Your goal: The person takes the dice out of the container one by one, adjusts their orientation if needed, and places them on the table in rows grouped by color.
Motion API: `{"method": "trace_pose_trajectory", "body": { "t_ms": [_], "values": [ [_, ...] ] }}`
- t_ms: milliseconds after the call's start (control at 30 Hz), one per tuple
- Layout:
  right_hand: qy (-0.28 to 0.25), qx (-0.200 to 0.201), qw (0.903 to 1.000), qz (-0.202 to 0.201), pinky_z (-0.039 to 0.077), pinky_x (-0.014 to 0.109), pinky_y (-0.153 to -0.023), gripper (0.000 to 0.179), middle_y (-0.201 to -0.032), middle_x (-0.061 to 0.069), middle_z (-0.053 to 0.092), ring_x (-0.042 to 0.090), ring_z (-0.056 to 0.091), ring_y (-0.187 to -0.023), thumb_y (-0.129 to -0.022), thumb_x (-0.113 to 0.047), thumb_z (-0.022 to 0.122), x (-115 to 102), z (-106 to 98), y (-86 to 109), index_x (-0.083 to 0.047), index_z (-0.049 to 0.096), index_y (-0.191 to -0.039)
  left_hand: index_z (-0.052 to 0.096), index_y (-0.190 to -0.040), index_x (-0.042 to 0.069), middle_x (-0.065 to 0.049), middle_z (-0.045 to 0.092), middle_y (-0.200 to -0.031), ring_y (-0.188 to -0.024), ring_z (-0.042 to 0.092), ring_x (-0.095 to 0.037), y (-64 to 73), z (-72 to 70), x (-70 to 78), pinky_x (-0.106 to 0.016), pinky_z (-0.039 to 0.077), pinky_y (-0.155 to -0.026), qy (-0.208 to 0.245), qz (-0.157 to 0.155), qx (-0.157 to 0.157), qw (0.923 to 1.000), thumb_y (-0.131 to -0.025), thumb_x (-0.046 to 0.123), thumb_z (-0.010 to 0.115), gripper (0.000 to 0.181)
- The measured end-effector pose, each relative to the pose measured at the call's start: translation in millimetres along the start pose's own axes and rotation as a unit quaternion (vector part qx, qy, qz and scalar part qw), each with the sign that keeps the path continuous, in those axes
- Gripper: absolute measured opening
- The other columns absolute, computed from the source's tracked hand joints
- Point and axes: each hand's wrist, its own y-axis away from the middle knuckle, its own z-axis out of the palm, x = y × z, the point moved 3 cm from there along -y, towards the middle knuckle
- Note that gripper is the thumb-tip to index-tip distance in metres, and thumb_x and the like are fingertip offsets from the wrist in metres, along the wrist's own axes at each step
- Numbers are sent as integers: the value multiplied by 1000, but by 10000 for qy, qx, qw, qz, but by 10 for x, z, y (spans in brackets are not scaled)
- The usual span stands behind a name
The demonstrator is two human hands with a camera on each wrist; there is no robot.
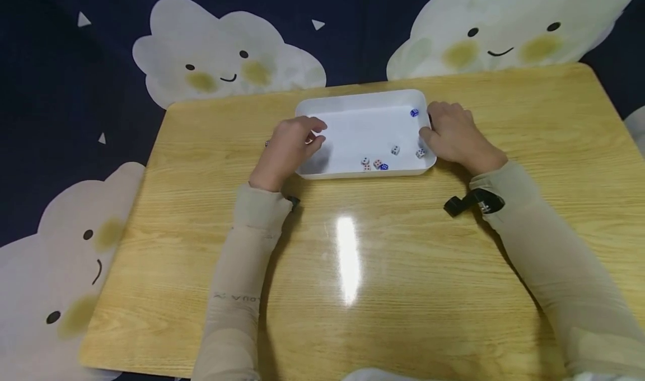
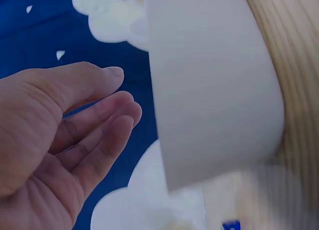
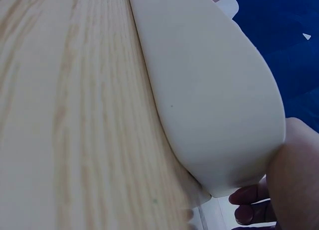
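A shallow white tray (image 1: 358, 131) lies near the table's far edge. Several white dice (image 1: 395, 150) and two blue dice (image 1: 414, 112) are inside, some bunched against its near wall. My left hand (image 1: 287, 148) hovers over the tray's left end, thumb and fingertips slightly apart with nothing between them. In the left wrist view its fingers (image 2: 107, 140) are loosely bent beside the tray wall (image 2: 214, 90). At the right end my right hand (image 1: 456, 134) grips the tray, its thumb over the rim and its fingers round the outer end wall.
A small dark-spotted die (image 1: 267, 143) shows on the wooden table (image 1: 201, 230) left of my left hand, partly hidden by it. A dark blue cloth with smiling clouds (image 1: 232, 50) hangs behind the table. Black straps (image 1: 473, 201) sit at my wrists.
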Motion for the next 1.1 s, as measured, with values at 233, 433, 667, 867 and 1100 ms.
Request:
{"method": "trace_pose_trajectory", "body": {
  "t_ms": [233,433,667,867,1100],
  "values": [
    [-90,45,9999,-94,35,57,-88,42,-113,26,54,44,44,-104,-101,-27,39,4,11,15,8,51,-122,72,-126,5,-10,75,-125,-104,75,-22,-141,110,202,-34,59,-96,-56,283,-408,9987,-102,15,65,27],
    [-153,68,9998,-91,35,56,-90,41,-113,25,54,43,44,-105,-102,-27,38,-2,20,25,7,51,-121,72,-125,6,-10,76,-123,-106,75,-22,-241,190,416,-32,58,-97,-136,691,-498,9963,-101,13,66,26],
    [-91,107,9999,-83,36,56,-89,40,-112,25,55,44,45,-105,-102,-28,38,5,-6,13,6,51,-119,72,-126,7,-8,76,-122,-110,73,-20,-318,284,679,-31,57,-98,-334,1126,-694,9907,-101,15,66,26],
    [-1,224,9996,-175,37,58,-86,36,-107,25,55,44,47,-101,-101,-26,41,20,-29,-4,6,52,-114,72,-127,10,-5,75,-123,-112,71,-18,-317,383,745,-31,56,-100,-354,1212,-936,9876,-102,19,66,27],
    [-48,104,9999,-70,37,59,-90,41,-113,26,56,45,46,-105,-101,-27,40,33,-27,-11,7,52,-122,72,-127,10,-4,74,-122,-112,70,-17,-293,461,778,-31,54,-103,-202,1389,-1249,9822,-103,22,64,28]
  ]
}}
